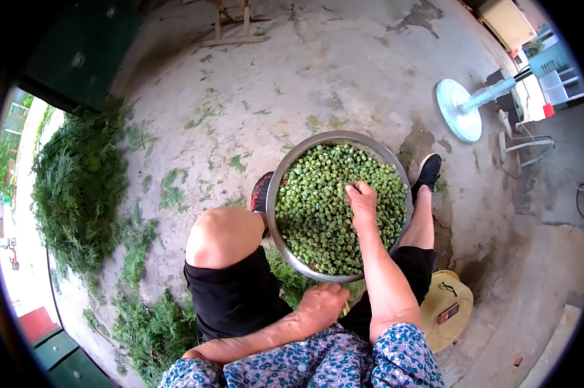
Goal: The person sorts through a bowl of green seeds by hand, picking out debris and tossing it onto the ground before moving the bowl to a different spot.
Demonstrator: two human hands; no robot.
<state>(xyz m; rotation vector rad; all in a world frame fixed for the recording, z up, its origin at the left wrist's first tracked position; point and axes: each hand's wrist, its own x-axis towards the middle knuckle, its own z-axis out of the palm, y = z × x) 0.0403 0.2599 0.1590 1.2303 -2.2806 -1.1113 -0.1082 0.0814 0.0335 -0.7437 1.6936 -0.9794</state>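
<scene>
A wide metal basin (pixel 274 227) full of small, knobbly green cones (pixel 324 207) sits between my knees. My right hand (pixel 364 202) is over the cones, right of the basin's middle, with thumb and fingers pinched together. Anything between those fingertips is too small to make out. Just below the basin's near rim, my left hand (pixel 324 305) is closed with its fingers curled under. What it holds, if anything, is hidden, though a bit of pale stalk shows beside it. Green feathery sprigs (pixel 290 279) lie beneath the basin's near left side.
A large heap of cut evergreen branches (pixel 78 187) lies at the left, with more sprigs (pixel 153 336) near my left leg. On the right are a straw hat (pixel 445 326) with a phone (pixel 448 313) on it and a pale blue fan stand (pixel 460 111). A wooden stand (pixel 233 40) is at the back.
</scene>
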